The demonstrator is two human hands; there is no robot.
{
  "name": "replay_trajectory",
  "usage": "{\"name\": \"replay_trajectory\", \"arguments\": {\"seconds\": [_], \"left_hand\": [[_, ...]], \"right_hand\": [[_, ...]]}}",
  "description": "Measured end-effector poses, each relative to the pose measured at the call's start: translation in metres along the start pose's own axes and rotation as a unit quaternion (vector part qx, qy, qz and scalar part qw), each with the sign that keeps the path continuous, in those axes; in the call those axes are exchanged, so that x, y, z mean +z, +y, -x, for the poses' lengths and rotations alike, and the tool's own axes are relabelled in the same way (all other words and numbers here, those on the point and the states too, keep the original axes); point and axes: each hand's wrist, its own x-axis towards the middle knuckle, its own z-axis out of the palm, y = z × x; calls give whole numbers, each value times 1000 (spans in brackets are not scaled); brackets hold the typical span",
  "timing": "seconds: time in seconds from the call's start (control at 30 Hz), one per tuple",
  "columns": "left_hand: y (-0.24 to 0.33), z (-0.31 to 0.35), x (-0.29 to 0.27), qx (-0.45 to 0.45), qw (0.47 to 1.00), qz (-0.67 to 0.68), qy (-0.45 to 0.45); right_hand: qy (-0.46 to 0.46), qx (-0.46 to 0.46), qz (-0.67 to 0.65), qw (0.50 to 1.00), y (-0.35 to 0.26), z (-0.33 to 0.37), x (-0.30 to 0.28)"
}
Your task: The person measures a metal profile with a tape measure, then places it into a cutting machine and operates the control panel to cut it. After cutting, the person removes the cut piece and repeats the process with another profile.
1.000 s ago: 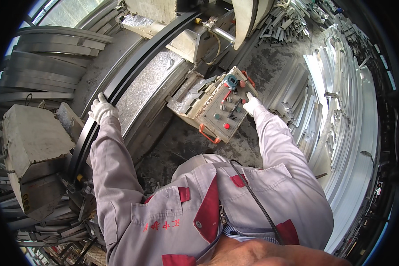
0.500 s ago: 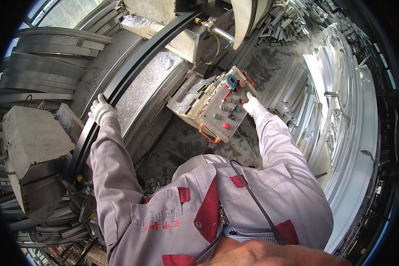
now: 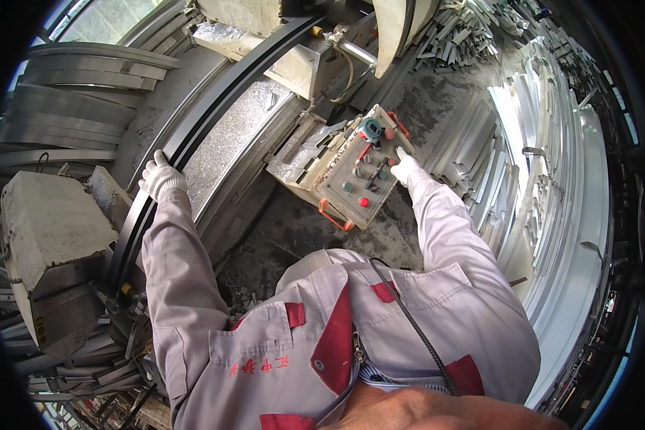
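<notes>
Head view: dark profile already laid along the machine bed, left hand rested over it, right hand placed at the control panel's edge; grip and what's left can't be told.

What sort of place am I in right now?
Probably a metal-profile workshop: there's a control panel with coloured buttons, long silvery profiles stacked on the right, and a heap of short metal pieces beyond.

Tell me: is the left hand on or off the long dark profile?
On: the left hand lies across the long dark profile, its gloved fingers covering part of it.
</notes>
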Motion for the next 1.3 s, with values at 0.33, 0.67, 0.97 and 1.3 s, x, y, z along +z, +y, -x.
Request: {"name": "replay_trajectory", "arguments": {"seconds": [0.33,0.67,0.97,1.3], "left_hand": [[0,2,0,2,1000,-1,8],[1,1,1,1,1000,0,12],[0,-1,5,3,1000,-4,11],[-1,-3,8,4,1000,3,12]], "right_hand": [[-8,13,-8,1000,-5,4,-3],[-13,19,-31,999,-21,29,-15],[-7,13,-33,999,-12,19,-7],[-10,-5,1,1000,2,2,0]]}}
